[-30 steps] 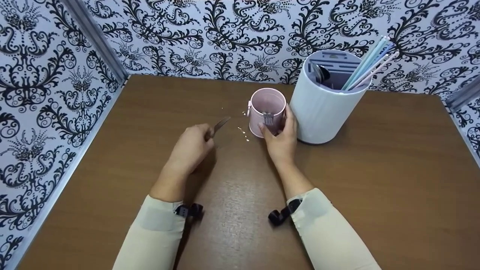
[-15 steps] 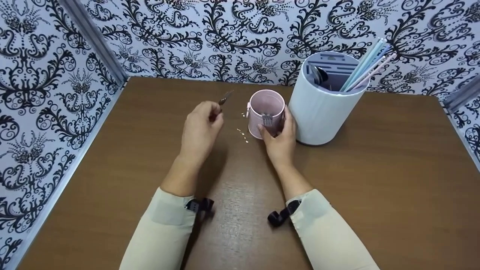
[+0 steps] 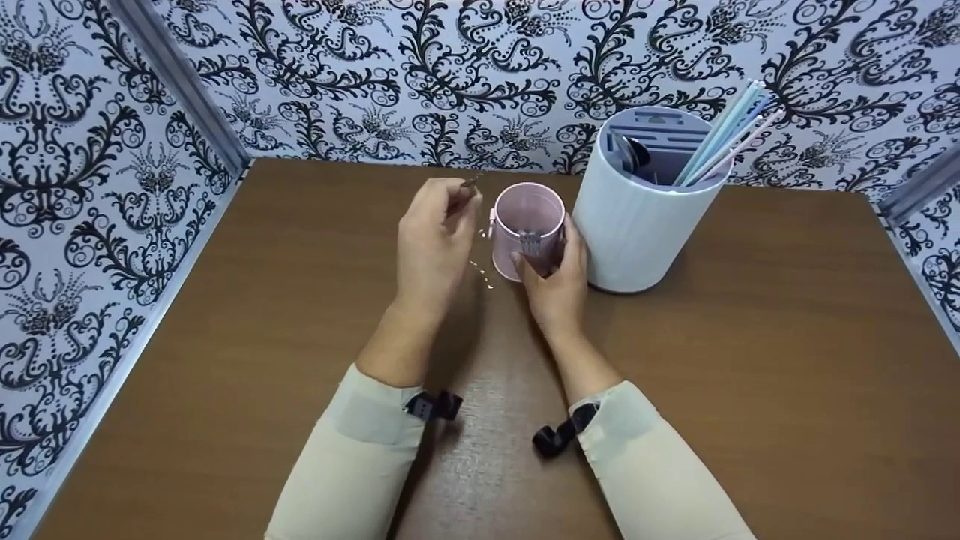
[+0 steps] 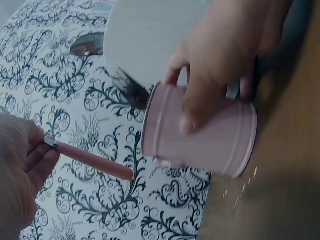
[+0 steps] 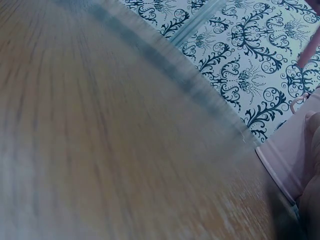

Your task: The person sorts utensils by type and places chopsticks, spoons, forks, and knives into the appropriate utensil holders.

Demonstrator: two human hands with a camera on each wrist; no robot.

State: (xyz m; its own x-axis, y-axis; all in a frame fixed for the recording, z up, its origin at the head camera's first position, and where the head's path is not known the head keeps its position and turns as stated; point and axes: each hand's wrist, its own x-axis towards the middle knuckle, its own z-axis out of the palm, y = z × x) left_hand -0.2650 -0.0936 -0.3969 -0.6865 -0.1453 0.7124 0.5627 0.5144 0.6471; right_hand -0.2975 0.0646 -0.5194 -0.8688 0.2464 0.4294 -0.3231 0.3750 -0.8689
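Observation:
My left hand [image 3: 433, 247] is raised just left of the pink bucket-shaped cup [image 3: 504, 251]. It pinches a fork by the metal part, and the fork's pink handle [image 4: 95, 161] points down in the left wrist view, clear of the cup. In the head view only a bit of its metal shows at the fingertips. My right hand [image 3: 559, 292] grips the upright cup from its right side, thumb across the front. Another fork [image 4: 131, 92] stands in the cup, tines up above the rim; its lower part is hidden inside.
Close on the cup's right stands a tall white utensil holder [image 3: 637, 232] with spoons [image 3: 631, 154] and pastel sticks [image 3: 724, 139]. Small white marks [image 3: 481, 274] show on the brown table [image 3: 300, 247] left of the cup. Patterned walls [image 3: 337, 75] border it.
My left hand has moved up and right with the fork, turning it from tines-forward near the table to handle-down beside the cup. My right hand keeps its grip on the cup.

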